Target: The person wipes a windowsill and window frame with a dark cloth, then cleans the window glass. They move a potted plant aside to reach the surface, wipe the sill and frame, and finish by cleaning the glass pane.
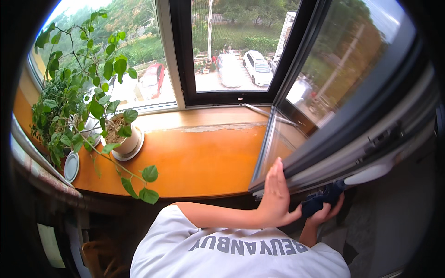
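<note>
A casement window sash (347,120) with a dark frame stands swung inward on my right. My left hand (276,196) rests flat against its near lower edge, fingers extended and thumb spread toward a dark blue cloth (321,201). Bunched in my right hand (326,212), the cloth is at the sash's room-side edge. It meets the end of a white window handle (368,172); whether it wraps around the handle I cannot tell. A metal stay arm (259,110) links the sash to the fixed window frame (229,97).
An orange wooden windowsill (194,160) spans the front, its finish peeling near the window. On the left, a leafy plant (95,107) grows in a white pot (128,142) on a saucer, a stem trailing over the sill's edge. A round lid-like dish (72,167) leans nearby, beside a curtain (38,173).
</note>
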`<state>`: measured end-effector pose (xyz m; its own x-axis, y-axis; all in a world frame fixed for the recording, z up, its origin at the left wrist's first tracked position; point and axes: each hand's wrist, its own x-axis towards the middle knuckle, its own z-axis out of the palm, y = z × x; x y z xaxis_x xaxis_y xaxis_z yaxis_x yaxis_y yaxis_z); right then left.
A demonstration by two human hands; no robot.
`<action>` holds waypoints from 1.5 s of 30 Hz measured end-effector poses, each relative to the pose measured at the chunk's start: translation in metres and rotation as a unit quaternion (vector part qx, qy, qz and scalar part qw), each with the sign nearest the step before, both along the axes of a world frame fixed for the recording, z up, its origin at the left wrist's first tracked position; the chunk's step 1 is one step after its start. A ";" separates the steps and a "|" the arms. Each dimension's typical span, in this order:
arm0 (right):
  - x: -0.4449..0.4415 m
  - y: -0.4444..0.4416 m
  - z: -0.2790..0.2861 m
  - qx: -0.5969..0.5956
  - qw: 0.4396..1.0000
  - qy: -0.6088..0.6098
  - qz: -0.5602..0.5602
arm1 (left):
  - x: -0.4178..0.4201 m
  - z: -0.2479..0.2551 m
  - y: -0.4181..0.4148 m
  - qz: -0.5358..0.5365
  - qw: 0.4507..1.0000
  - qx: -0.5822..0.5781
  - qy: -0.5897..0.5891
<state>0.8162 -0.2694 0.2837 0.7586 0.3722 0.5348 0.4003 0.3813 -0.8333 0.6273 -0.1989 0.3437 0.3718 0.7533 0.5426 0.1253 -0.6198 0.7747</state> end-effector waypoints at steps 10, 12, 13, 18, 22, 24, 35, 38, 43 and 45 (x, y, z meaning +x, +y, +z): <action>-0.015 0.023 -0.014 -0.036 0.988 -0.151 -0.019 | 0.041 -0.069 0.053 -0.029 0.963 0.177 -0.200; -0.012 0.019 -0.021 -0.029 0.980 -0.196 -0.030 | 0.049 -0.072 0.055 -0.029 0.947 0.186 -0.261; -0.010 0.019 -0.027 -0.007 0.977 -0.211 -0.032 | 0.051 -0.073 0.054 -0.032 0.945 0.168 -0.277; 0.003 0.014 -0.033 -0.003 0.959 -0.273 -0.071 | 0.061 -0.081 0.050 -0.049 0.944 0.133 -0.299; 0.037 0.002 -0.041 0.005 0.926 -0.321 -0.196 | 0.087 -0.081 0.039 -0.064 0.940 0.128 -0.310; 0.063 -0.010 -0.045 -0.008 0.907 -0.314 -0.281 | 0.110 -0.082 0.031 -0.088 0.935 0.123 -0.320; 0.230 -0.011 0.001 -0.040 0.814 -0.323 -0.481 | 0.171 -0.036 0.034 -0.316 0.946 0.035 -0.056; 0.232 -0.006 -0.002 -0.038 0.805 -0.333 -0.490 | 0.152 -0.054 0.045 -0.314 0.949 -0.001 -0.006; 0.186 -0.014 0.023 -0.057 0.764 -0.334 -0.548 | 0.058 -0.105 0.076 -0.237 0.967 -0.039 0.079; 0.147 -0.019 0.018 0.041 0.752 -0.282 -0.594 | -0.005 -0.130 0.079 -0.133 0.982 -0.110 0.078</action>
